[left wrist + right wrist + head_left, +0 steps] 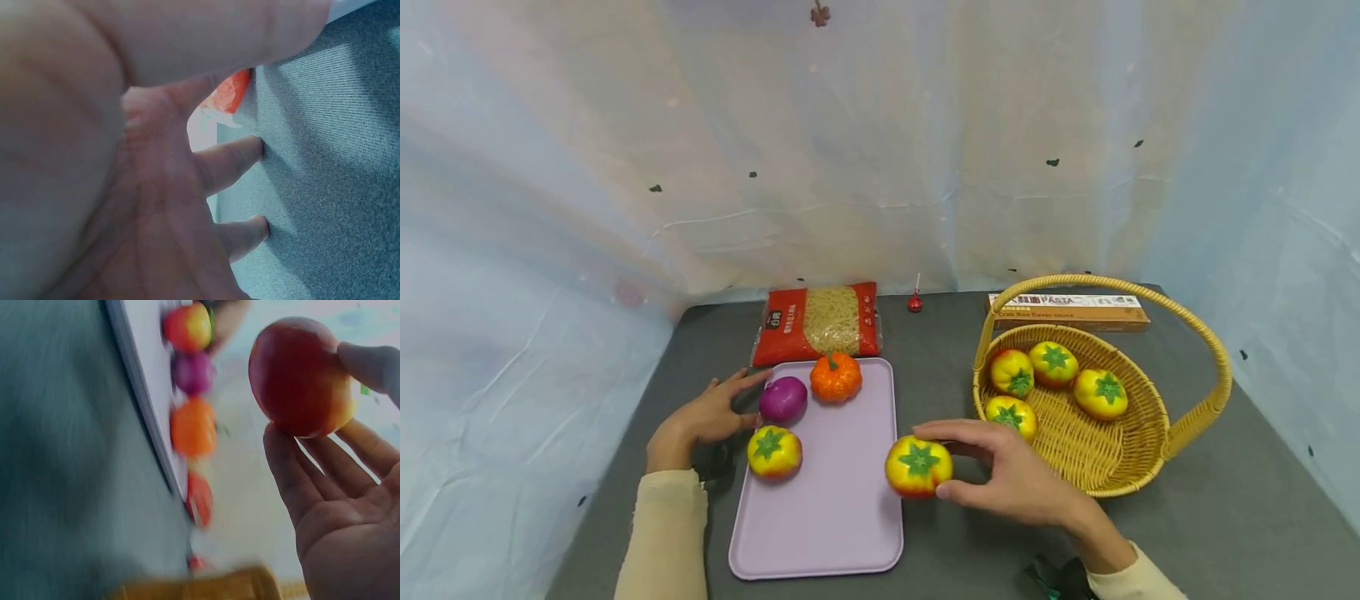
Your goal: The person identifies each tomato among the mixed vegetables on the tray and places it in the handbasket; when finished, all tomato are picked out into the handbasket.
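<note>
My right hand (1011, 475) holds a yellow-red tomato (917, 467) with a green star-shaped top between thumb and fingers, over the right edge of a lilac tray (835, 533). In the right wrist view, the tomato's red underside (300, 381) faces the camera. My left hand (711, 417) rests at the tray's left edge, fingers spread, beside a purple onion (784, 400); in the left wrist view, some fingertips touch the grey cloth (337, 175). Also on the tray are another tomato (774, 452) and a small orange pumpkin (836, 377).
A wicker basket (1138, 479) with a tall handle stands at the right, holding several similar tomatoes (1101, 394). Behind it lies a pasta box (1075, 312). Beyond the tray are a red pasta bag (817, 323) and a red lollipop (915, 303).
</note>
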`<state>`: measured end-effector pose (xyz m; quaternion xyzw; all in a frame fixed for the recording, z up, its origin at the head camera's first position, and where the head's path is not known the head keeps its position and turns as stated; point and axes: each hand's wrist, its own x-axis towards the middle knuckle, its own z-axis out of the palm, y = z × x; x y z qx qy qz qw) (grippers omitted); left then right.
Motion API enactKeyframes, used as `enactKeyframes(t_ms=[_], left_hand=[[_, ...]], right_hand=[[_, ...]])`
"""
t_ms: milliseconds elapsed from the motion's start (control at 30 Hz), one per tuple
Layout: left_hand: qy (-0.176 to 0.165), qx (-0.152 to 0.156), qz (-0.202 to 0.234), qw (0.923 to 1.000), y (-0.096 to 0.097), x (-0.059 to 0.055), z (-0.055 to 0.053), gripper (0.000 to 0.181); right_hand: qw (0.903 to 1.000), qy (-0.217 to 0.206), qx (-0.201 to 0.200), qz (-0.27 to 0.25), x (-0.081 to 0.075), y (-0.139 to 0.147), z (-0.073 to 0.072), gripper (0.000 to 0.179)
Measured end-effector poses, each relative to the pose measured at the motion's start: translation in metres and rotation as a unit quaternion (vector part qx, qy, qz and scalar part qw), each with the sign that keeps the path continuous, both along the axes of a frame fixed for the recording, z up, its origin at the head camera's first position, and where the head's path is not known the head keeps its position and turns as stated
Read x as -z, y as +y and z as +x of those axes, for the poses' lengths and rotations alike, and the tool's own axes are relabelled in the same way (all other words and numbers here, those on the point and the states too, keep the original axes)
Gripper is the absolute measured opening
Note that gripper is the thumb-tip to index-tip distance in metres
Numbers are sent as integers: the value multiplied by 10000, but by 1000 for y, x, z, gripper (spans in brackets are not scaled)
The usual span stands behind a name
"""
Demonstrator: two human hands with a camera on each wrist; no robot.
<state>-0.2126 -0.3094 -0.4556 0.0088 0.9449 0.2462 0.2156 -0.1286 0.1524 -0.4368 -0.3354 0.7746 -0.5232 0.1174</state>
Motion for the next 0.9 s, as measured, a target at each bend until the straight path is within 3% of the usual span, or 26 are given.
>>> enactKeyframes(t_ms=[133, 333, 533, 700, 900], left_hand=[[-34, -36, 12, 10000, 0, 0, 0, 89], [-17, -69, 24, 10000, 0, 0, 0, 89], [-10, -80, 22, 10000, 0, 1, 0, 89], [5, -61, 12, 10000, -1, 0, 0, 88], [39, -39, 12, 10000, 1, 0, 1, 88]], right_hand=[[9988, 91, 476, 74, -7, 40, 10, 56], [9953, 370, 886, 150, -22, 96, 21, 57], [9860, 448, 1350, 874, -28, 140, 24, 54], [9790, 342, 1558, 1266, -24, 158, 22, 51], [9766, 166, 1497, 1537, -21, 153, 15, 46]])
